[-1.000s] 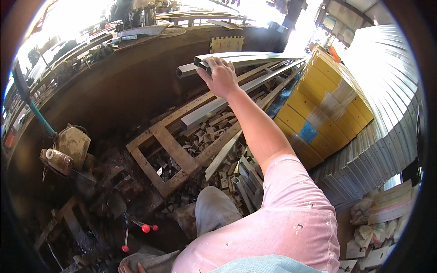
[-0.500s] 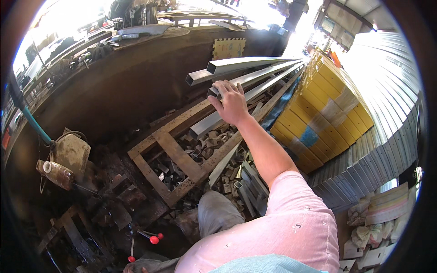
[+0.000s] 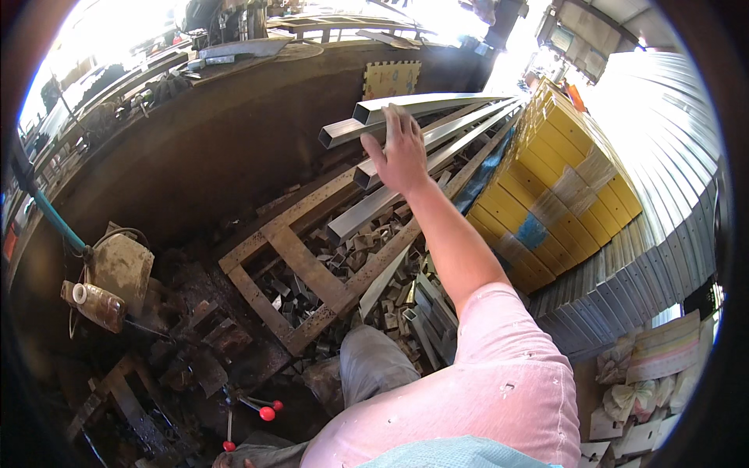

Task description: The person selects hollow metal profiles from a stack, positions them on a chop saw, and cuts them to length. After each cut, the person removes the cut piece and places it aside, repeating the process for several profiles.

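Observation:
My right hand [image 3: 402,154] reaches out over a bundle of long square metal tubes, its fingers stretched and slightly blurred. The fingertips lie against or just over the upper tube [image 3: 421,106]; contact is hard to make out. Beneath that lies another tube [image 3: 340,133], its hollow end facing me. Below the hand, a third tube [image 3: 370,173] and a fourth tube [image 3: 355,218] rest on a rusty metal frame [image 3: 308,265]. Only a sliver of my left hand [image 3: 234,461] shows at the lower edge, near a lever's red knob [image 3: 228,446]; its fingers are mostly hidden.
Cut tube offcuts [image 3: 367,249] are heaped inside and beside the frame. To the right stand stacked yellow metal pieces [image 3: 546,210] and grey corrugated sheets [image 3: 663,156]. At the left are a dark greasy machine [image 3: 203,343], a brown bottle [image 3: 101,304] and a teal hose [image 3: 58,214].
My right hand has moved up and away from the middle tube's end to the upper tubes, its fingers stretching out. The tubes stay nearly where they were.

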`<state>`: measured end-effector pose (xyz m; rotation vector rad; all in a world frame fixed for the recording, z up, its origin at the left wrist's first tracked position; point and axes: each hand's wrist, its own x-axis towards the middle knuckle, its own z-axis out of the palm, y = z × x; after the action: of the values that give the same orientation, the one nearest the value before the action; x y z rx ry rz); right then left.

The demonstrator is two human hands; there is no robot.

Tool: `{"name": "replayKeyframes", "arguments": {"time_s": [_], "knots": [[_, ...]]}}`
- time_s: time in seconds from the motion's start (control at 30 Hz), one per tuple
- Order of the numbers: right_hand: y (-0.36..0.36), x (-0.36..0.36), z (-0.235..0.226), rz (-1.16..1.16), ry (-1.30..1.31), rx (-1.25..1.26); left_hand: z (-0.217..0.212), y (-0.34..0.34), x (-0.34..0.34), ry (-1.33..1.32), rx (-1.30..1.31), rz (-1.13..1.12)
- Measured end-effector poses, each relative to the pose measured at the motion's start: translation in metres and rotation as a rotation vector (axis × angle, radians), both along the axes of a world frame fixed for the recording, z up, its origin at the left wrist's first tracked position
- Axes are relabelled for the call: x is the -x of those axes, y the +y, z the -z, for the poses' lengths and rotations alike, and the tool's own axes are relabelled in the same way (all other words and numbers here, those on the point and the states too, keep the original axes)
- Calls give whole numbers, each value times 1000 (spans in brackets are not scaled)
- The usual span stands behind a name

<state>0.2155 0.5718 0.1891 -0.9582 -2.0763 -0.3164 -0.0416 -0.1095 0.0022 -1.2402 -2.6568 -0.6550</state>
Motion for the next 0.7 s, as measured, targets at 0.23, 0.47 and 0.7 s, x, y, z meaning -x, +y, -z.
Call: {"name": "replayKeyframes", "arguments": {"time_s": [0.23,0.47,0.7], "knots": [[52,19,-46,-52,-138,414,-2,4,-3,-3,-21,-3],[51,8,-77,-39,-249,682,-10,12,-6,-17,16,-3],[30,-6,-74,-26,-297,639,-10,13,-5,-24,5,8]]}}
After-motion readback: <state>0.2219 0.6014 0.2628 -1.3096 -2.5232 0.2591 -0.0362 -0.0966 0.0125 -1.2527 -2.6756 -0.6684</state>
